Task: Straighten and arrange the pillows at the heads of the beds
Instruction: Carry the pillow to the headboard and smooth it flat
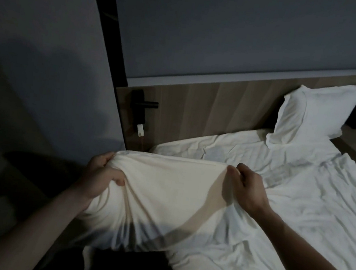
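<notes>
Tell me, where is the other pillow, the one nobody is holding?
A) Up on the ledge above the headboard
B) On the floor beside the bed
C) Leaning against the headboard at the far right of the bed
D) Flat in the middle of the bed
C: the free pillow stands propped against the headboard at the bed's far right, while both hands grip the near pillow.

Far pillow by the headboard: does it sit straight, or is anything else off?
The far pillow leans crooked against the headboard, off to the right side. The sheet is wrinkled. Both hands grip the near pillow, not yet placed.
</notes>
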Demonstrator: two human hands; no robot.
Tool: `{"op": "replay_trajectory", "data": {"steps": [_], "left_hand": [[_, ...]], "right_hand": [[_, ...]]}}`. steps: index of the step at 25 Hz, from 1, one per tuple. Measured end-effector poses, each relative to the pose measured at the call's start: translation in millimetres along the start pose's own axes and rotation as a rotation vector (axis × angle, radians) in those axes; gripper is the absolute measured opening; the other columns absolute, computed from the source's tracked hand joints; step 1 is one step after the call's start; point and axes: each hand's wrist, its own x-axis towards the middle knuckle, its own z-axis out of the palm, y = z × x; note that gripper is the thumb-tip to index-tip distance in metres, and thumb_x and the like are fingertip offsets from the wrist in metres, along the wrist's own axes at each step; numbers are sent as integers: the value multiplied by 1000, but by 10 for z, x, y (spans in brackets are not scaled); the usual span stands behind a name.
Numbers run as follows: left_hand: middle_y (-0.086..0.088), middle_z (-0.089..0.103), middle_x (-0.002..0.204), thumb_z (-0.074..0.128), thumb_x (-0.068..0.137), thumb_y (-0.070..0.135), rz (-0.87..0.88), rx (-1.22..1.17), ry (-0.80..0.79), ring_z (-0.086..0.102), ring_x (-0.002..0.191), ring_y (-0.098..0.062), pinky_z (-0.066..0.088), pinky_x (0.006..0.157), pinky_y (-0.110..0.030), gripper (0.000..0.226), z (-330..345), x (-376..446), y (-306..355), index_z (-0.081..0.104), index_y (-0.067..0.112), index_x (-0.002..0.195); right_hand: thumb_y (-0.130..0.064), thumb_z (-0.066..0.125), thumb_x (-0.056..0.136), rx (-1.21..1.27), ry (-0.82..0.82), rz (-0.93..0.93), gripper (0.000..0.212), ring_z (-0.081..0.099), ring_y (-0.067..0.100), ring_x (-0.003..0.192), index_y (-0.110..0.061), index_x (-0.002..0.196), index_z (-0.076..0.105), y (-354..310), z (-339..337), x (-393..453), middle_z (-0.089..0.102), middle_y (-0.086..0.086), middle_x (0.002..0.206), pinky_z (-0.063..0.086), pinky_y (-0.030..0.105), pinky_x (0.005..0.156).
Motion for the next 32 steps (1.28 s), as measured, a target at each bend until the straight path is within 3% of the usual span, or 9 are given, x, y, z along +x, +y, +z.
{"op": "replay_trajectory", "data": {"steps": [4, 7, 17, 20, 22, 24, 27, 29, 32], "left_hand": [[13, 68, 63, 63, 36, 3, -97, 14, 1, 59, 62, -2, 47, 54, -16, 44, 98, 498, -154, 74, 8, 78], [-7, 69, 73, 63, 36, 2, -134, 15, -14, 60, 74, -17, 47, 55, -21, 49, 204, 912, -302, 73, -9, 83], [-1, 77, 95, 76, 48, 11, -339, 140, -157, 68, 98, -21, 56, 80, -36, 47, 509, 2035, -1144, 77, 30, 90], [-4, 76, 99, 82, 42, 21, -376, 183, -79, 67, 98, -23, 57, 82, -38, 49, 550, 2256, -1529, 79, 23, 91], [-1, 77, 92, 86, 56, 22, -335, 240, -23, 68, 96, -20, 55, 84, -36, 26, 592, 2362, -1725, 81, 23, 81], [4, 77, 89, 84, 61, 42, -240, 271, 85, 68, 93, -15, 51, 88, -31, 23, 659, 2459, -1973, 81, 27, 78], [1, 73, 93, 77, 83, 46, -191, 275, 311, 57, 77, -4, 42, 70, -14, 20, 844, 2520, -2351, 72, 27, 79], [-8, 75, 92, 73, 88, 48, -174, 341, 363, 64, 77, -14, 46, 73, -22, 34, 991, 2523, -2432, 78, 14, 88], [-11, 77, 94, 71, 67, 67, -118, 600, 301, 71, 91, -28, 54, 88, -45, 62, 1120, 2415, -2170, 78, 10, 92]], "right_hand": [[-37, 54, 106, -68, -27, -69, 48, 49, 19, 51, -20, 64, 39, 165, 180, 648, 46, -3, 52, 43, 45, 55], [-39, 55, 104, -118, -71, -80, 48, 51, 20, 51, -19, 64, 40, 374, 365, 1104, 47, -1, 51, 43, 43, 52], [-48, 60, 101, -237, -177, -48, 49, 57, 15, 55, -20, 63, 44, 1284, 1384, 2230, 56, 1, 54, 40, 35, 52], [-56, 60, 98, -276, -281, -47, 52, 63, 20, 62, -13, 69, 54, 1518, 1812, 2497, 63, 3, 61, 49, 40, 59], [-57, 59, 98, -296, -331, -101, 52, 64, 19, 64, -12, 71, 58, 1632, 2044, 2664, 66, 2, 64, 52, 39, 63], [-56, 58, 98, -290, -344, -235, 51, 63, 16, 63, -15, 68, 57, 1788, 2280, 2845, 64, 0, 61, 52, 38, 65], [-51, 59, 99, -234, -355, -412, 50, 63, 16, 60, -16, 65, 49, 2130, 2575, 3064, 61, 2, 56, 50, 41, 65], [-49, 57, 100, -249, -407, -513, 43, 64, 20, 67, -19, 71, 50, 2400, 2720, 3090, 61, -1, 58, 49, 41, 67], [-45, 54, 100, -266, -457, -625, 33, 61, 25, 74, -24, 75, 47, 2632, 2630, 3135, 59, -7, 67, 45, 38, 68]]}}
